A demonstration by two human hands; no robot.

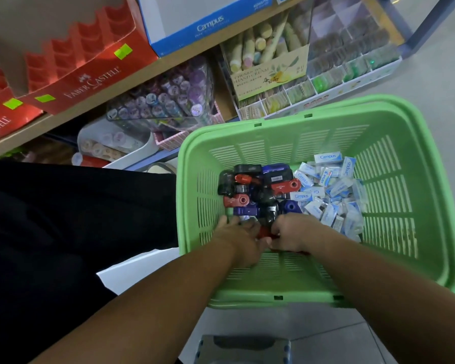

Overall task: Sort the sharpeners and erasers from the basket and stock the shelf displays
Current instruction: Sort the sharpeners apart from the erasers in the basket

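A green plastic basket [394,206] sits on the floor in front of the shelves. Its left half holds a pile of red, black and blue sharpeners [258,190]; its right half holds a heap of white-and-blue Campus erasers [334,190]. Both of my hands are down inside the basket at the near edge of the sharpener pile. My left hand [241,239] has its fingers curled over sharpeners. My right hand [290,233] curls round a red sharpener [265,233] that shows between the two hands.
An empty red Faber-Castell display box [90,64] and a blue Campus box [208,24] stand on the wooden shelf above. Below it are a tub of purple-capped items [163,101], a hand cream box [271,67] and a compartment tray [352,59]. A black-clad leg lies at left.
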